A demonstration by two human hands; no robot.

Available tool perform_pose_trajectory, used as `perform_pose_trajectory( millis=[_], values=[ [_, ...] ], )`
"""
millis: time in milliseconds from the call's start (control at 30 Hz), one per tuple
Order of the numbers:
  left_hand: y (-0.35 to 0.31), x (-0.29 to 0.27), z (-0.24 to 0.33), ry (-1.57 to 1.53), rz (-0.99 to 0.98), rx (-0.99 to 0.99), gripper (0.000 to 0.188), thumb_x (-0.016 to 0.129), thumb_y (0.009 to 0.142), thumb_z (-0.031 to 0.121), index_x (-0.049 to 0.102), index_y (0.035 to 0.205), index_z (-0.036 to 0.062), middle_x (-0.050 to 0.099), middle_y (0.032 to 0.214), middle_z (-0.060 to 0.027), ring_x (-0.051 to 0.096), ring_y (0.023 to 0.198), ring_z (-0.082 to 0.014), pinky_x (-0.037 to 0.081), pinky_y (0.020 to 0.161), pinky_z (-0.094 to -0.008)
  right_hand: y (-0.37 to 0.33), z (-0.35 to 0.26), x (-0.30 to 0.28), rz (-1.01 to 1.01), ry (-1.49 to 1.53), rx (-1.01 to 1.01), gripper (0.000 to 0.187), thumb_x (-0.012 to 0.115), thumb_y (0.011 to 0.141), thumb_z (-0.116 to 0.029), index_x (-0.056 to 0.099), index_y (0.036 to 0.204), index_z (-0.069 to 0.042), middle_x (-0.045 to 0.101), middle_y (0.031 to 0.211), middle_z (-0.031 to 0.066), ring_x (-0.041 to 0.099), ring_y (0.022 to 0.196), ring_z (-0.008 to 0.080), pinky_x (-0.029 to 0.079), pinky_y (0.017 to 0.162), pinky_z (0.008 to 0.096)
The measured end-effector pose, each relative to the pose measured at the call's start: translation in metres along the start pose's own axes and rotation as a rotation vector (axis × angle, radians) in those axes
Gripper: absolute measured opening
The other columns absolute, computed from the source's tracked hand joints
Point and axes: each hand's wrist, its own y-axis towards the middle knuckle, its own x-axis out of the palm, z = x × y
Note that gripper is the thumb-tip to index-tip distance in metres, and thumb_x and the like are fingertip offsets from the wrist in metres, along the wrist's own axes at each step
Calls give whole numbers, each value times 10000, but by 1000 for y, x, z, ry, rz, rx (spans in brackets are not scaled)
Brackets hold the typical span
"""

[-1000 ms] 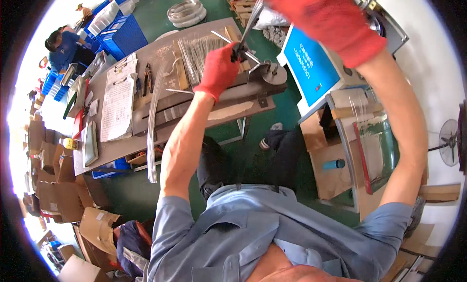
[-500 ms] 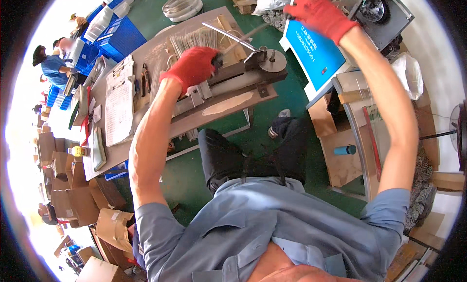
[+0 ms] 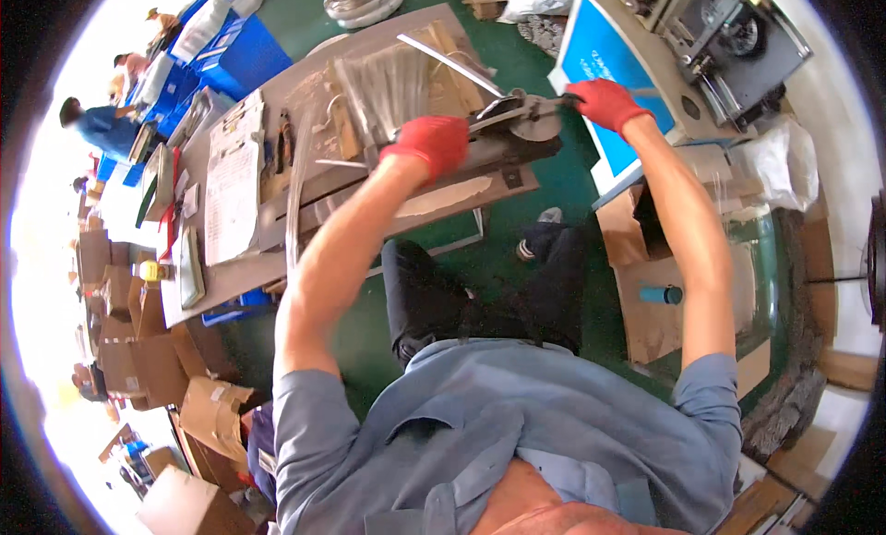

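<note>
Red knit gloves on steel bender

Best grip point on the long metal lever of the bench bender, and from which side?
Grip the long metal lever at its free outer end, coming from the person's right, where the right hand in a red glove is closed on it. The other end joins the round metal disc, so the free end probably gives most leverage.
</note>
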Motion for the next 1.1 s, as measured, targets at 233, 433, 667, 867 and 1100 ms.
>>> perform_pose_trajectory(
  millis=[233, 433, 667, 867, 1100],
  values=[
    [7, 50, 12, 47, 452, 23, 166, 517, 863, 166, 602, 978, 81, 643, 895, -144, 667, 812, -328, 543, 647, -441, -23, 3, 9, 50, 174, 172, 225, 545, 901, -258, 626, 1067, -129, 655, 975, 185, 607, 917, 412, 476, 751, 517],
    [10, 60, 0, 16, 532, 120, 165, 548, 862, 198, 588, 979, 89, 640, 882, -137, 672, 787, -317, 542, 612, -438, -16, -2, 1, -1, 182, 186, 205, 558, 889, -197, 617, 1046, -78, 653, 981, 191, 604, 926, 414, 476, 762, 504],
    [3, 55, -9, -32, 440, 103, 203, 592, 839, 234, 583, 987, 96, 639, 914, -136, 663, 829, -339, 538, 648, -452, -13, -9, 2, 64, 118, -41, 278, 567, 865, -162, 592, 1130, -85, 644, 974, 189, 613, 921, 396, 491, 774, 489],
    [0, 48, -7, -91, 401, 119, 204, 571, 841, 216, 582, 1004, 93, 635, 944, -154, 652, 867, -358, 532, 725, -464, -7, -25, 21, 185, -75, -118, 230, 569, 849, -156, 573, 1068, -85, 653, 881, 179, 640, 825, 388, 501, 708, 512],
    [12, 39, 15, -83, 339, 64, 234, 527, 866, 226, 573, 947, 11, 645, 956, -220, 653, 867, -372, 523, 741, -476, -5, -29, 32, 249, -50, -58, 134, 530, 841, -146, 557, 957, -83, 653, 843, 192, 642, 810, 405, 495, 683, 531]
  ],
)
